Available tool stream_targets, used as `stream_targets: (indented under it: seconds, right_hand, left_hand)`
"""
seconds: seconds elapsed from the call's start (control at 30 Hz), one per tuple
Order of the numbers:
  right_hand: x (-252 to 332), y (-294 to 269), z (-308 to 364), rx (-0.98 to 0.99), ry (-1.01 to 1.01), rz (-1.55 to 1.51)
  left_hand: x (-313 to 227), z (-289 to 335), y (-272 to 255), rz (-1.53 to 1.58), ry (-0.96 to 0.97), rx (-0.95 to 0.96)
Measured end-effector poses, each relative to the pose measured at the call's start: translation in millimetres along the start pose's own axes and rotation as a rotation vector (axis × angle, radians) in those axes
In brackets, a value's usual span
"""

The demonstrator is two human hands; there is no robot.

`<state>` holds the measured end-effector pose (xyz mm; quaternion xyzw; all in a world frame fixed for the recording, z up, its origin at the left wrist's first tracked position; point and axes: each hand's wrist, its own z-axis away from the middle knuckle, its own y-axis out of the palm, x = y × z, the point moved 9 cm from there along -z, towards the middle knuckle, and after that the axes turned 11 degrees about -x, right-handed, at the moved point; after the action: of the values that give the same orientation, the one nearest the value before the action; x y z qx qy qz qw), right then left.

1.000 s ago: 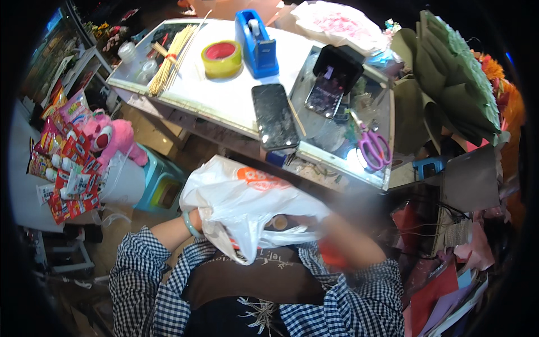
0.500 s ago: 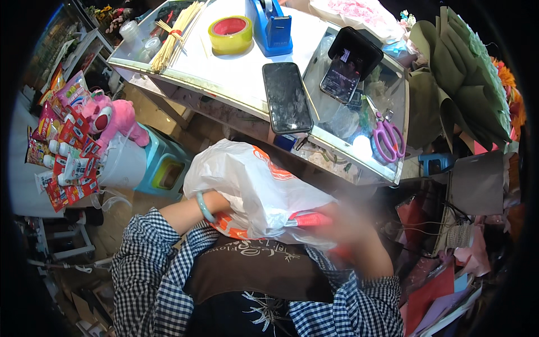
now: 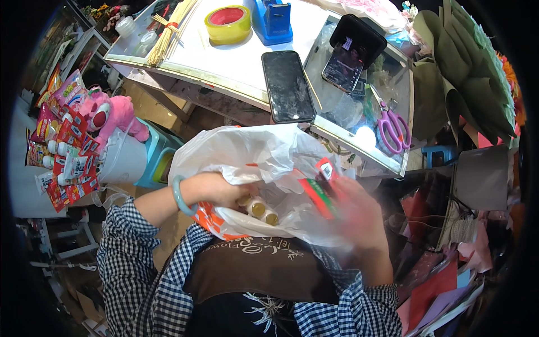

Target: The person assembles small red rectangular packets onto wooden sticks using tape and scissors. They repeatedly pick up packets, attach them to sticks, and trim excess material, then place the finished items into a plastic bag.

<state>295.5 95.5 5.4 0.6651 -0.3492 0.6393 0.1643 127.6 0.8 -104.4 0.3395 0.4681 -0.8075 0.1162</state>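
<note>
White plastic bag [image 3: 264, 163] held open in the lap, just below the near edge of the worktop [image 3: 224, 62], mouth turned up toward the camera. Left hand [image 3: 216, 190] gripping the bag's left rim, fingers curled over the plastic and pulling it wide; jade-green bangle [image 3: 178, 195] on that wrist. Right hand [image 3: 359, 216] at the bag's right rim, blurred by motion, closed around a flat red and green packet [image 3: 321, 191] with a small white label at its upper end. Packet's long axis slanted, upper end toward the worktop, lower end toward the body, lying right over the bag's mouth. Inside the bag, between the two hands, a few small bottles with gold caps [image 3: 259, 209], nearer the left hand than the right. So: packet on the right side of the opening, bottles low and centre-left, bag pulled open from the left.

On the worktop above the bag: a dark phone [image 3: 288, 85] lying face up, a roll of yellow tape [image 3: 227, 23], a blue tape dispenser [image 3: 272, 21], purple-handled scissors [image 3: 394, 126] off to the right. Pink plush toy [image 3: 109, 115] left of the bag.
</note>
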Motion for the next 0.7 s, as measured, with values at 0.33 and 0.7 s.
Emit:
stream_targets:
  seconds: [0.33,0.7]
  right_hand:
    - [11.5,-3.7,-4.7,-0.223,-0.152,-0.077]
    - [37.2,-25.3,29.4,-0.457,-0.418,-0.013]
  left_hand:
    - [-19.3,29.3,42.7,-0.013,-0.033,-0.35]
    - [-44.3,16.6,43.2,-0.021,0.019,-0.34]
